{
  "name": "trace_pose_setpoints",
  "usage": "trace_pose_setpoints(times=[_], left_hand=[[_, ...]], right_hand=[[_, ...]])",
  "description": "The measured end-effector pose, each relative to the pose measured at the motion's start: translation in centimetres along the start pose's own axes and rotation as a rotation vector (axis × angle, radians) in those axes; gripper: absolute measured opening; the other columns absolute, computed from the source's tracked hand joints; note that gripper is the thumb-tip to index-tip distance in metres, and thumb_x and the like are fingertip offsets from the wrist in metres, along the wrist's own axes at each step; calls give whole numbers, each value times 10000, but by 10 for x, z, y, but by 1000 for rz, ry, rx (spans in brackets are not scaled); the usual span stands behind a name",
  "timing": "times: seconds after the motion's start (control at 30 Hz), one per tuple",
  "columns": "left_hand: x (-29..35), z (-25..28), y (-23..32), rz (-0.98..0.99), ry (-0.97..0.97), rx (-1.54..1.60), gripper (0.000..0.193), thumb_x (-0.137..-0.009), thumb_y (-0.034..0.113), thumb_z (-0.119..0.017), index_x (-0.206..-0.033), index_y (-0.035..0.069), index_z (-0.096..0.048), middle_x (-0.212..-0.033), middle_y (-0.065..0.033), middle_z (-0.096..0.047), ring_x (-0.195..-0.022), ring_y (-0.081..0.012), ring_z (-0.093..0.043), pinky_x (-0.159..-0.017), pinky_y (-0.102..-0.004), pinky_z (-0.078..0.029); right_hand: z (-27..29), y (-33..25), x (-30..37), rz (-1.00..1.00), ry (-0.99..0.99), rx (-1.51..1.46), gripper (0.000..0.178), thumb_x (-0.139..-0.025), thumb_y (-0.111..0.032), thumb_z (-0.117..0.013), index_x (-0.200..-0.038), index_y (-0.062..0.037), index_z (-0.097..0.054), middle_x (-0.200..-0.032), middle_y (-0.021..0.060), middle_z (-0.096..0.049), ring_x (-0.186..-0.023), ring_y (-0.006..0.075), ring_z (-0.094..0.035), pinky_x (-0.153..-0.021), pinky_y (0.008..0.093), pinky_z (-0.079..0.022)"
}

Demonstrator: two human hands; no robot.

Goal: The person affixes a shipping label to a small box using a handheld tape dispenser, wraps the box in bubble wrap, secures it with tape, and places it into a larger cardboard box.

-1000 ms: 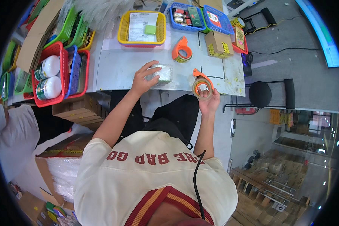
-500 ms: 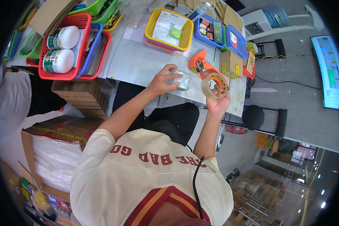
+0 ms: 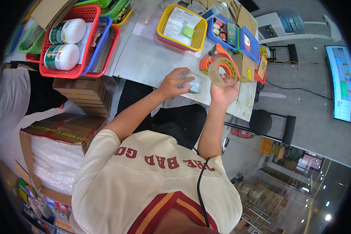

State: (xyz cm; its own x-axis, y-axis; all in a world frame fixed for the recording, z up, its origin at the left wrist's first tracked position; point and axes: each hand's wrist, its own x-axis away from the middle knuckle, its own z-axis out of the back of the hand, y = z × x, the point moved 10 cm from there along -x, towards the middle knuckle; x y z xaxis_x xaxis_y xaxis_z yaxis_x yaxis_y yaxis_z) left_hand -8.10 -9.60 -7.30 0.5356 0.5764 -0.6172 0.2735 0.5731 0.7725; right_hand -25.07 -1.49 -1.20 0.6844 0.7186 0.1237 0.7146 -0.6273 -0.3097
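1. Red lettering (image 3: pixel 160 160) is borne by the cream shirt (image 3: pixel 152 195).
2. A clear-wrapped packet (image 3: pixel 194 84) is clasped by the left hand (image 3: pixel 174 83) near the surface (image 3: pixel 144 58) edge.
3. An orange tape dispenser (image 3: pixel 233 69) is gripped by the right hand (image 3: pixel 225 93).
4. Labels (image 3: pixel 53 55) are carried by two white jars (image 3: pixel 69 56); a printed sheet (image 3: pixel 179 22) is held in a yellow basket (image 3: pixel 200 36).

The bare left forearm (image 3: pixel 138 114) slants from near left toward far right; its left grip (image 3: pixel 176 82) has the back of the hand up, thumb and bent fingers pointing right. The bare right forearm (image 3: pixel 213 130) runs steeply far, its right grip (image 3: pixel 225 92) holding with fingers curled.
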Motion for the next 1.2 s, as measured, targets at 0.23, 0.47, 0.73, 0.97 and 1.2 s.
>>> trace_pose_setpoints(times=[0.23,0.47,0.73,0.97,1.2], left_hand=[[0,2,1,-15,21,-9,387,-720,99,-803,-1106,120,-802,-1285,-143,-641,-1185,-310,-641,-986,-403,-542],[2,2,-3,48,55,28,359,-721,85,-822,-1078,85,-797,-1289,-144,-648,-1174,-317,-657,-987,-399,-545],[-11,26,-44,327,328,401,313,-937,11,-684,-1249,-9,-686,-1289,-102,-668,-1167,-177,-645,-1001,-342,-528],[-86,34,-66,257,96,483,309,-989,1,-615,-1295,-8,-659,-1268,-83,-657,-1156,-156,-627,-986,-313,-522],[-105,24,-68,282,-86,525,278,-954,28,-678,-1229,-14,-684,-1263,-85,-653,-1172,-170,-621,-966,-320,-547]], right_hand=[[30,54,-27,29,181,44,316,-988,-274,-402,-954,-84,-652,-670,31,-525,-620,199,-534,-725,396,-478],[53,60,-17,17,102,96,344,-979,-307,-379,-980,-86,-642,-656,35,-504,-578,198,-511,-707,405,-475],[51,57,-14,-47,-18,-13,374,-973,-310,-357,-1022,-81,-648,-662,31,-504,-577,187,-522,-691,396,-481],[51,56,-16,-57,-30,-26,368,-981,-295,-353,-1020,-82,-650,-663,24,-505,-579,181,-537,-696,393,-488],[46,56,-12,-33,-32,-14,338,-1017,-247,-400,-1109,-37,-649,-641,6,-492,-589,140,-518,-700,360,-497]])
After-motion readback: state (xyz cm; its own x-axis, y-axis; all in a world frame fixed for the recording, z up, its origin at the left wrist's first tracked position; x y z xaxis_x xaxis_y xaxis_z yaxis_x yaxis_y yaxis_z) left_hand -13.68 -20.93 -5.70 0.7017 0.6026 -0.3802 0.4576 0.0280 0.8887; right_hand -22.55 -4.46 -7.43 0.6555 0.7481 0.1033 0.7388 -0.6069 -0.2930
